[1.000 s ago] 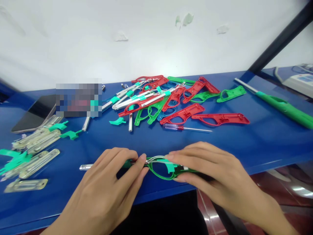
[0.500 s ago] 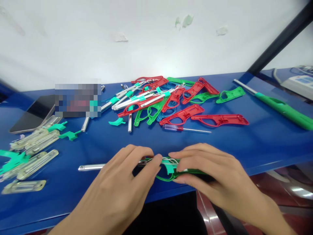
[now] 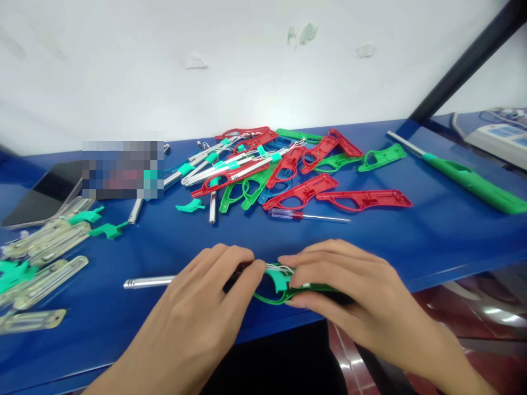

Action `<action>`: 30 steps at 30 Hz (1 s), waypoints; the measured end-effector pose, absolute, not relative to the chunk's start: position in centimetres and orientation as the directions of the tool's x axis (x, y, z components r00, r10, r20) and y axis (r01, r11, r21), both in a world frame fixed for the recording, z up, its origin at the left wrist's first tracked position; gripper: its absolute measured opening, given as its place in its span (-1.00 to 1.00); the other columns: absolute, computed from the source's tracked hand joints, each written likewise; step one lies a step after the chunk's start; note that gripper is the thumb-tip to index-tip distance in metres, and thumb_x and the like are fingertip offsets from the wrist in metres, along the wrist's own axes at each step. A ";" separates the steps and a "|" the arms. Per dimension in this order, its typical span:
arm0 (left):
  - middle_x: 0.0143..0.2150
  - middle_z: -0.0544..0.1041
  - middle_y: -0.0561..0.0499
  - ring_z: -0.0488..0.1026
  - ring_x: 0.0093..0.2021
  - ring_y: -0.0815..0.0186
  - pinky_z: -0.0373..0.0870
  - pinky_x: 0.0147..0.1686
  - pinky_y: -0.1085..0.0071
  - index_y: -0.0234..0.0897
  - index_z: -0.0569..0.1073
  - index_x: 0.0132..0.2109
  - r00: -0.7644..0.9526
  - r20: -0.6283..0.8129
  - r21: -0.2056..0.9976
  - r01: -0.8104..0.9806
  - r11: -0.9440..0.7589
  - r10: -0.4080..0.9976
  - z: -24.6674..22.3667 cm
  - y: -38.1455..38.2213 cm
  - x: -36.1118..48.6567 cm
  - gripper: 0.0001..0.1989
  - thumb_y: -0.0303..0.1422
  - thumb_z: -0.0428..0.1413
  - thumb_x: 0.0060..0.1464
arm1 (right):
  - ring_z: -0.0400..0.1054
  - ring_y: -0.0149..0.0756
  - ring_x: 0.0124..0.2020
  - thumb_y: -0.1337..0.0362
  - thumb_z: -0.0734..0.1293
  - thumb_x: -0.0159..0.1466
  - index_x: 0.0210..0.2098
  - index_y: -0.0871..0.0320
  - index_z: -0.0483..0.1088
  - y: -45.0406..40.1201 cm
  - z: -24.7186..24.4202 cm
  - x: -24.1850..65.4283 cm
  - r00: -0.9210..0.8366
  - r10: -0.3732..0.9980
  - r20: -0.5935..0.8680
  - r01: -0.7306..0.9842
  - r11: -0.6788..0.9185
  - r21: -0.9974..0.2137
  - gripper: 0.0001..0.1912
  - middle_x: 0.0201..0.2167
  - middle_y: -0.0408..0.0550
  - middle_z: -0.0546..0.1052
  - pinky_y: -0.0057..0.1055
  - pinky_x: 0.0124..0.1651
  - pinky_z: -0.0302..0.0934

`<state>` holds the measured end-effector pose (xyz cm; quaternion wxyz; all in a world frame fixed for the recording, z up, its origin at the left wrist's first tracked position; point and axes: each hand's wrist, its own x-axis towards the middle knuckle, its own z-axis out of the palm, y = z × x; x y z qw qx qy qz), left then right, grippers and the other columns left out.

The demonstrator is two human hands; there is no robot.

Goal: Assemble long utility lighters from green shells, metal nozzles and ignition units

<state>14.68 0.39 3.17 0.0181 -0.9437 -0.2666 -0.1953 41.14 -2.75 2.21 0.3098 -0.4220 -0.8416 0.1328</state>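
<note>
Close to the table's front edge lies a partly assembled green lighter (image 3: 267, 300), its inside facing up. Its silver metal tube (image 3: 148, 282) sticks out to the left, past my left hand (image 3: 208, 307). The thumb and fingers of that hand are closed on the front part of the lighter, hiding what sits under them. My right hand (image 3: 346, 280) grips the green handle, thumb on the near side and fingers on the far side. Between the hands show a turquoise trigger (image 3: 280, 281) and white wires (image 3: 284, 268).
Behind the hands are a screwdriver (image 3: 308, 216), red handle halves (image 3: 364, 199) and tubes with wires (image 3: 247, 169). A whole green lighter (image 3: 473, 178) lies at right. On the left are clear fuel tanks (image 3: 51, 282), loose turquoise triggers (image 3: 109, 229) and a dark phone (image 3: 43, 192).
The camera view has turned slightly right, so things appear shifted left. Both hands keep their hold on the lighter, with the left fingertips slightly closer together.
</note>
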 end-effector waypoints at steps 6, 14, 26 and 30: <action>0.04 0.49 -0.22 0.43 0.04 0.12 0.50 -0.02 0.16 -0.43 0.41 0.25 0.781 0.387 0.051 0.512 -0.857 0.490 3.3 0.5 14.8 -0.59 -0.63 -0.11 0.36 | 0.60 -0.22 0.03 0.28 0.39 0.48 -0.01 0.01 0.51 -2.7 2.2 41.2 -0.459 0.788 0.410 0.621 0.615 -0.487 -0.89 0.03 -0.10 0.71 -0.23 0.10 0.49; 0.05 0.57 -0.15 0.46 0.00 0.11 0.43 0.03 0.10 -0.40 0.44 0.26 0.783 0.398 0.023 0.513 -0.858 0.479 3.1 0.5 14.9 -0.59 -0.64 -0.05 0.36 | 0.57 -0.25 0.07 0.25 0.40 0.48 0.10 0.01 0.45 -2.8 2.0 41.2 -0.462 0.799 0.385 0.623 0.601 -0.500 -0.79 0.05 -0.15 0.69 -0.24 0.12 0.44; -0.03 0.64 -0.10 0.45 -0.02 0.10 0.34 -0.02 0.16 -0.43 0.56 0.07 0.767 0.444 0.066 0.487 -0.871 0.463 3.1 0.3 15.1 -0.70 -0.65 0.02 0.33 | 0.52 -0.35 0.10 0.23 0.42 0.47 0.17 0.03 0.47 -3.1 1.9 41.1 -0.421 0.816 0.396 0.650 0.576 -0.495 -0.70 0.04 -0.22 0.69 -0.39 0.21 0.38; 0.01 0.61 -0.09 0.44 0.03 0.11 0.31 0.06 0.15 -0.42 0.55 0.10 0.762 0.458 0.046 0.493 -0.869 0.457 2.9 0.2 15.1 -0.71 -0.64 0.04 0.35 | 0.52 -0.36 0.10 0.21 0.43 0.46 0.16 0.02 0.49 -3.2 1.8 41.1 -0.386 0.832 0.399 0.662 0.551 -0.508 -0.70 0.04 -0.22 0.69 -0.45 0.19 0.41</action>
